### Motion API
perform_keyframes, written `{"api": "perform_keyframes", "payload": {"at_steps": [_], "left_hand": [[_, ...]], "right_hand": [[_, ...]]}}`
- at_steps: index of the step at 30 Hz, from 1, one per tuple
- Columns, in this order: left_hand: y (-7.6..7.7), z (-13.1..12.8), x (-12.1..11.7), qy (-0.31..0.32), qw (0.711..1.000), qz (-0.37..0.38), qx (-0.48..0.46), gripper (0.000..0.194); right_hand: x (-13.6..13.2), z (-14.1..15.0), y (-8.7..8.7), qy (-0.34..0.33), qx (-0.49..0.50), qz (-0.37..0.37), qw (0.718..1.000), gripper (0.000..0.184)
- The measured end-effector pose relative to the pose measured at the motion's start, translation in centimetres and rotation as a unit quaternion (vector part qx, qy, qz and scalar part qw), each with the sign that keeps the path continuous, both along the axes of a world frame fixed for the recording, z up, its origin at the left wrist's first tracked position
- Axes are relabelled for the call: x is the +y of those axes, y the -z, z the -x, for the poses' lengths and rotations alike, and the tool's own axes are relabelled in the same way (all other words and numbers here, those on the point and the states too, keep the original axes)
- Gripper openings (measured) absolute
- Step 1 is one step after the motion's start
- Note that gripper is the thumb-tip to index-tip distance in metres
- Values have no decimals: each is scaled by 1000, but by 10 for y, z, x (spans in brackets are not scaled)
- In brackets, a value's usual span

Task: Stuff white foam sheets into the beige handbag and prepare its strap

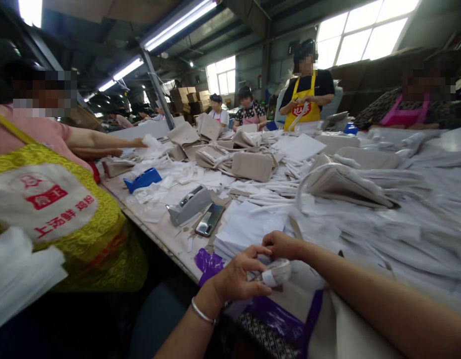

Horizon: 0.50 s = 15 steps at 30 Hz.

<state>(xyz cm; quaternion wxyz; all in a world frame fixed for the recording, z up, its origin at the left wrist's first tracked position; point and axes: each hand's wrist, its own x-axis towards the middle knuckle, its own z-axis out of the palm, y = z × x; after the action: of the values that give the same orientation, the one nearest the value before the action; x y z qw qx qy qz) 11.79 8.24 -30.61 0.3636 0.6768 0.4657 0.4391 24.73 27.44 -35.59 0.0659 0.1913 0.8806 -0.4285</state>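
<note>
My left hand (236, 276), with a silver bangle at the wrist, curves its thumb and fingers around a small clear-plastic and white piece (277, 273). What that piece is, I cannot make out. Just beyond it my right hand (282, 245) is closed with its fingertips pinched together, close to the left fingertips; whatever may be in the pinch is hidden. Under both hands lies a beige bag panel (298, 299), partly covered. Purple plastic (271, 316) spreads over my lap and the table edge. White paper sheets (240, 227) are stacked beyond my hands.
A grey tape dispenser (189, 204), a phone (210, 219) and a blue dispenser (142, 179) lie along the left table edge. Beige bags (253, 166) and white wrapped straps are heaped across the middle and right. A co-worker in a yellow apron (54, 214) stands close at left.
</note>
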Motion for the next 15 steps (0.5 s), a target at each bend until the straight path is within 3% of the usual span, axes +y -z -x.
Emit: {"api": "perform_keyframes", "payload": {"at_steps": [4,9,12,15], "left_hand": [[11,7,-9,30,994,15,109,30],[10,7,-14,0,984,89,156,31],[5,5,-15,-66,978,189,64,22],[7,4,-14,-143,941,282,-118,20]], "right_hand": [[-6,2,-8,20,-13,11,1000,17],[-8,3,-11,43,-5,35,998,18],[-8,2,-5,78,1,75,994,23],[-6,1,3,123,4,139,983,27]]}}
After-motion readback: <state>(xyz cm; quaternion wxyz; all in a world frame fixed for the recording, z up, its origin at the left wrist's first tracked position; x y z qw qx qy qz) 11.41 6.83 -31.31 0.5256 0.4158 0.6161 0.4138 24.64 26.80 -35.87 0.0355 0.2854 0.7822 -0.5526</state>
